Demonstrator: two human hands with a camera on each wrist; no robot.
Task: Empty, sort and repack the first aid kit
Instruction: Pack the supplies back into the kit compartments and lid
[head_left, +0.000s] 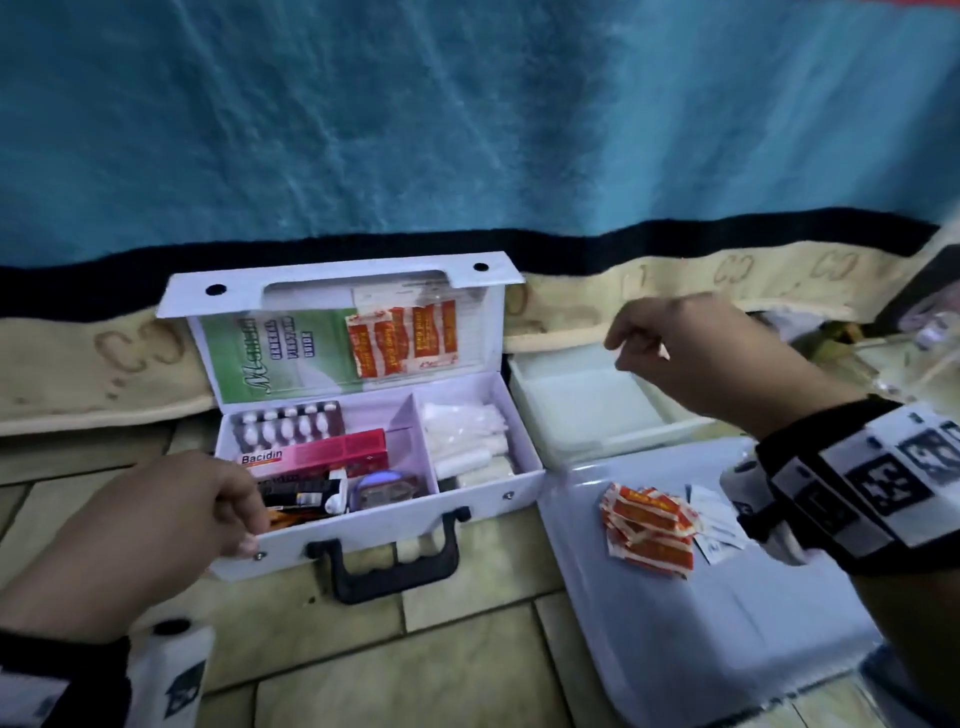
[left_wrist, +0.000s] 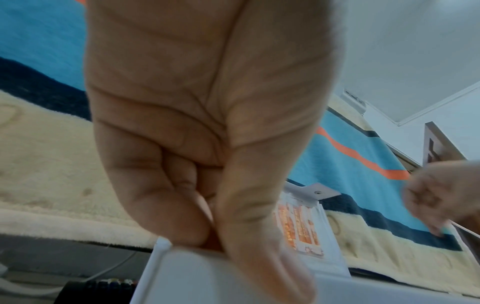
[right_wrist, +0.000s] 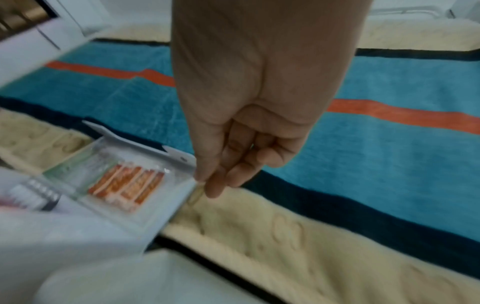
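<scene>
Home bedroom, blanket-covered bed (head_left: 467, 130), tiled floor (head_left: 467, 675), white ceiling (left_wrist: 415, 51)

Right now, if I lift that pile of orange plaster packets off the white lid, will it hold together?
Probably not. The orange plaster packets lie fanned and overlapping on the white lid, apparently loose, so they'd likely slide apart. They look thin and flat, probably light and floppy.

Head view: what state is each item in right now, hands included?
White first aid case: open, lid upright, still partly filled.
Pink Bacidin box: lying in the left compartment.
Orange plaster sachets: piled outside on the white lid.
White plastic tub: open, empty.
Left hand: grips the case's front edge.
Right hand: raised over the tub, fingers curled; contents unclear.
</scene>
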